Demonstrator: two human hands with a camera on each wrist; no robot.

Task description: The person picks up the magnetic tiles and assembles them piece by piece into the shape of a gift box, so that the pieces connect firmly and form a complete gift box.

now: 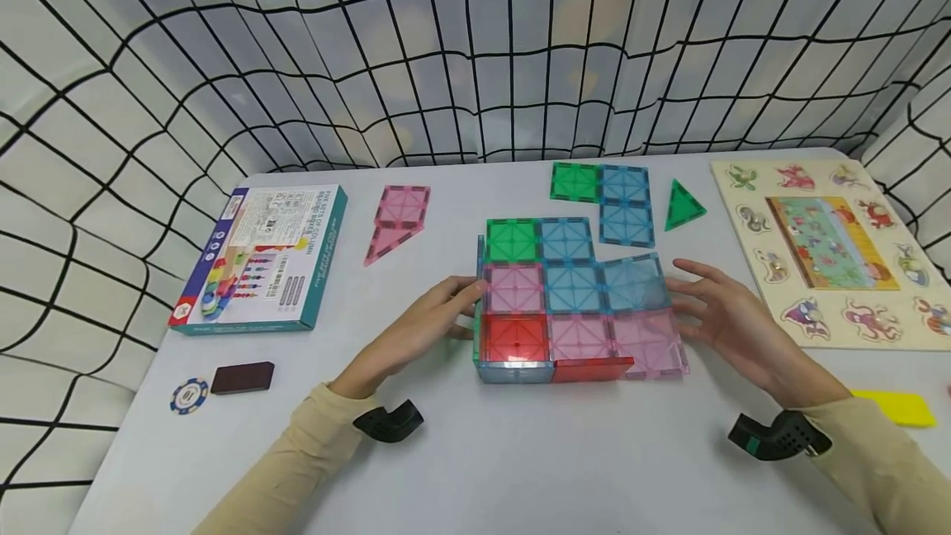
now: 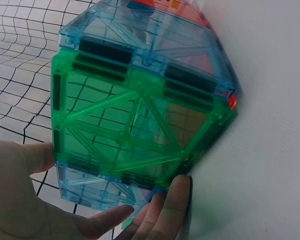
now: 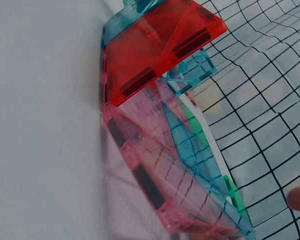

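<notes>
Translucent magnetic tiles in green, blue, pink and red form a block of squares (image 1: pixel 583 279) in the middle of the table. Several tiles stand upright along its left and front sides, including a red tile (image 3: pixel 160 45) and a green tile (image 2: pixel 135 120). My left hand (image 1: pixel 427 316) rests against the left wall, thumb at its top edge and fingertips low beside the green tile. My right hand (image 1: pixel 731 329) is at the right edge, fingers spread near a blue tile (image 1: pixel 635 283) and a pink tile (image 1: pixel 650 345), both tilted.
Behind the block lie loose green and blue squares (image 1: pixel 624 184) and a green triangle (image 1: pixel 683 205). Pink tiles (image 1: pixel 401 209), a game box (image 1: pixel 260 258), a dark block (image 1: pixel 242 378) and a chip (image 1: pixel 189 395) lie left. At right are a picture puzzle board (image 1: pixel 862 316) and a yellow piece (image 1: pixel 895 408).
</notes>
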